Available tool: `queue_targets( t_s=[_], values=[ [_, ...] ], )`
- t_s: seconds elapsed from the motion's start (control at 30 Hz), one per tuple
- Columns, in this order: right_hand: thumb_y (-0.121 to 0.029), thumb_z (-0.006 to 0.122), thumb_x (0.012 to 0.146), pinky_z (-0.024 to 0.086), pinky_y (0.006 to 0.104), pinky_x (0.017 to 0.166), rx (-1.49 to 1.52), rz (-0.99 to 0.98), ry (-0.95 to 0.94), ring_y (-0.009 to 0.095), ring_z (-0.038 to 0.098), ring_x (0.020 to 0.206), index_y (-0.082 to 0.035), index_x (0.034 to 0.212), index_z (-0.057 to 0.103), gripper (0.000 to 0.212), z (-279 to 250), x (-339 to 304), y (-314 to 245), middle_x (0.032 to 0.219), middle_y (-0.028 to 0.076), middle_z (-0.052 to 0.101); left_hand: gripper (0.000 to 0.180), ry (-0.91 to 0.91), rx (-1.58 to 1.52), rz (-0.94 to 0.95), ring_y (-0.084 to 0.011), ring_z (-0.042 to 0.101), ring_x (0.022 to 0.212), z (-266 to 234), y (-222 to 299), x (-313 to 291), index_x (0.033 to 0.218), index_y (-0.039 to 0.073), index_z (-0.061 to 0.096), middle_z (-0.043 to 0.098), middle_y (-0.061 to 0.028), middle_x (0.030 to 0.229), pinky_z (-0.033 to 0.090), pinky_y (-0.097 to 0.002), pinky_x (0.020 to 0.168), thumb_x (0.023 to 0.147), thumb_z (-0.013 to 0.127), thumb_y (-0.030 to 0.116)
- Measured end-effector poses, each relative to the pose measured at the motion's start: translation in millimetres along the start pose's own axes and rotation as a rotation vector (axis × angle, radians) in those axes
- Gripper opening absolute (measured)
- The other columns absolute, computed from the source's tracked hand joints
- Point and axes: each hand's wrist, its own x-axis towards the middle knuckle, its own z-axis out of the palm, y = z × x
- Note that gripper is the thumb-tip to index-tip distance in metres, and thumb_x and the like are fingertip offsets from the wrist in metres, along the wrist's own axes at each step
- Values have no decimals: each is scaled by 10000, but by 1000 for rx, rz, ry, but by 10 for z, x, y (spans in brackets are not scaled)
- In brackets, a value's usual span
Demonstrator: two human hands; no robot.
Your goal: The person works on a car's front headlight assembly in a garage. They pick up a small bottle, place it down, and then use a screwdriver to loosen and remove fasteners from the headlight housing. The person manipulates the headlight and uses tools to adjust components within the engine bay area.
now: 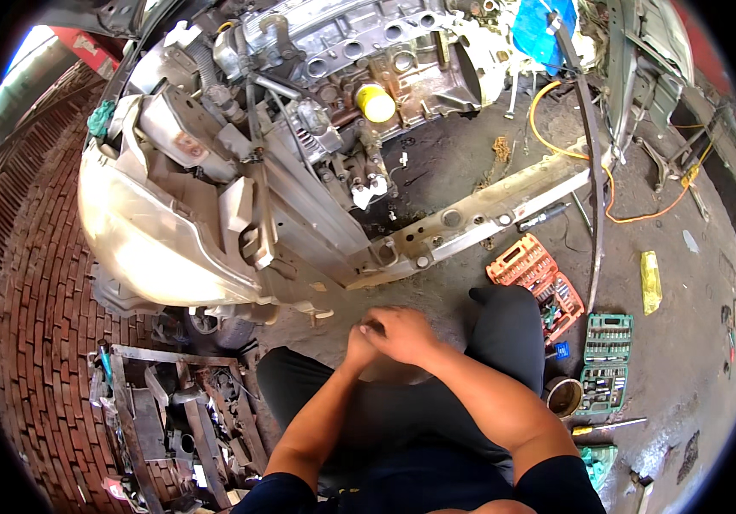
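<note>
hands meet low in front of my knees: my right hand point(402, 334) lies curled over my left hand point(358, 347), fingers closed around something small and dark i cannot make out. just beyond them hangs the stripped pale car front with its cloudy headlight point(141, 231) and bare grey engine point(359, 60). an orange plastic socket case point(532, 270) lies open beside my right knee.

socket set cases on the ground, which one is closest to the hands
The orange socket case, lying open beside the person's knee. The two green cases lie farther to the person's right, beyond it from the clasped hands.
</note>
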Motion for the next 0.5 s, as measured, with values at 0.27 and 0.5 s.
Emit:
queue_targets(
  t_s=[0.27, 0.5],
  values=[
    [-383, 661, 988, 567, 547, 844, 17, 68, 36, 420, 730, 990, -89, 1123, 734, 332, 32, 107, 60, 1064, 175, 769, 216, 70, -69, 13, -154, 694, 918, -216, 674, 196, 1139, -24, 705, 770, -101, 1014, 564, -343, 834, 973, 679, 112],
    [-308, 687, 979, 577, 530, 823, 81, 84, 148, 424, 730, 960, -98, 1112, 731, 253, -47, 190, 101, 1044, 177, 770, 201, 166, -87, 110, -202, 697, 957, -277, 1221, 358, 1157, -50, 693, 759, -132, 1070, 555, -353, 884, 1015, 581, 37]
  ],
)
